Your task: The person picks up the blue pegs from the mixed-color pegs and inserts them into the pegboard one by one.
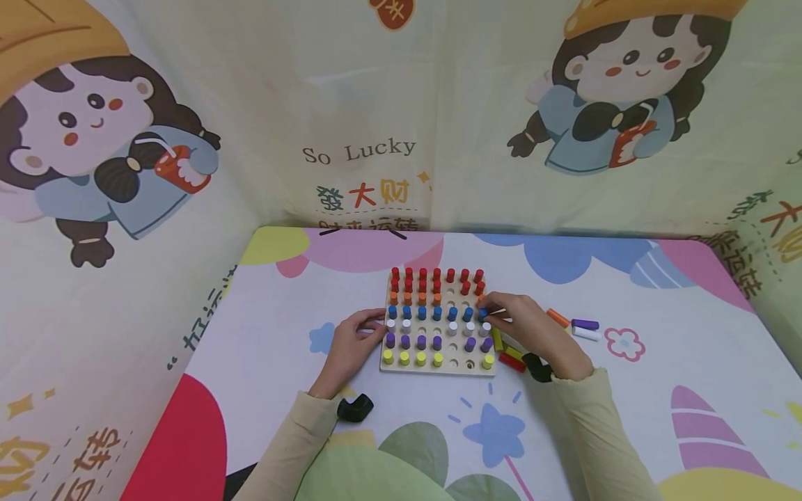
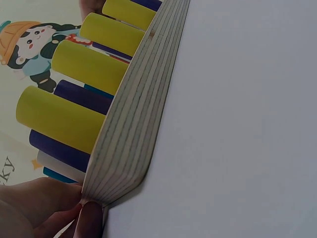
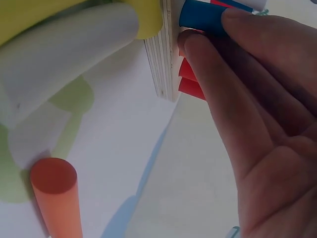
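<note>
A wooden pegboard [image 1: 438, 371] lies on the table, with rows of red, orange, blue, white, purple and yellow pegs upright in it and a few bare holes showing. My left hand [image 1: 353, 344] holds the board's left edge, its fingertips at the board's corner in the left wrist view. At the right edge, my right hand [image 1: 532, 327] has its thumb and index finger on either side of the blue peg [image 3: 200, 16] that ends the blue row. An orange peg [image 1: 481, 300] shows just beyond those fingers. The right hand partly hides that side of the board.
Beside the board's right edge lie loose yellow pegs [image 1: 514, 353] and a red peg [image 1: 512, 362]. Farther right are a loose orange peg [image 1: 557, 318], a purple peg [image 1: 585, 324] and a white peg [image 1: 586, 334]. A printed cloth wall [image 1: 470, 181] stands behind the table.
</note>
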`<state>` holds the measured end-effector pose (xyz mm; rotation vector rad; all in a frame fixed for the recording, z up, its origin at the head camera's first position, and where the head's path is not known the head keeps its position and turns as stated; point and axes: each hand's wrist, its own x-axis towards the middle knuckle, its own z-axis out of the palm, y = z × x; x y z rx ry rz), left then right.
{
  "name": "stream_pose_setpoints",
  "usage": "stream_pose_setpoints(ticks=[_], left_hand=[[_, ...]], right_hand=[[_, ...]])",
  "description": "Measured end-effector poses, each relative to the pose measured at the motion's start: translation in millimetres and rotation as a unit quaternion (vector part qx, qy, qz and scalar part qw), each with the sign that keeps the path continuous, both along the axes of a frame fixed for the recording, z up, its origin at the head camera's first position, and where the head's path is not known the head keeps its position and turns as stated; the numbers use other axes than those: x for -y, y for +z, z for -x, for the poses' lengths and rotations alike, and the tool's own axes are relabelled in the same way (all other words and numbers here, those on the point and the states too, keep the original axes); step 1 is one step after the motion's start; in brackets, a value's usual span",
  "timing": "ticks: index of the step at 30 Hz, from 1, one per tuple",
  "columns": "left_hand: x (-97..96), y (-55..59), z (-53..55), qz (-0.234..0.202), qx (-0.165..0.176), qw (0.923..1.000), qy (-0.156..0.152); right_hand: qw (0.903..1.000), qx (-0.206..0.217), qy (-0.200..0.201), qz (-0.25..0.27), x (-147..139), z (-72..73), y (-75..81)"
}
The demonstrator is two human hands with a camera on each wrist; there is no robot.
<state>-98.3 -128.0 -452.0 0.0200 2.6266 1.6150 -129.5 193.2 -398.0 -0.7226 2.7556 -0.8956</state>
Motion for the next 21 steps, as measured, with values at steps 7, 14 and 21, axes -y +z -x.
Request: stream_pose_setpoints(ticks=[7, 14, 21], left_hand=[[-0.3, 0.0, 1.1, 0.004, -0.011, 0.9999, 0.001], [-1.2, -3.0, -0.3, 0.0, 0.003, 1.0, -0.001], [-0.1, -2.4, 0.5, 0.002, 0.001, 1.0, 0.006]], right_hand=[[1.0, -0.005, -0.001, -0.003, -2, -1.8, 2.8], [0.9998, -0.016, -0.007, -0.011, -5, -8.2, 6.1], [0.9995, -0.026, -0.012, -0.011, -5, -10.6, 6.9]])
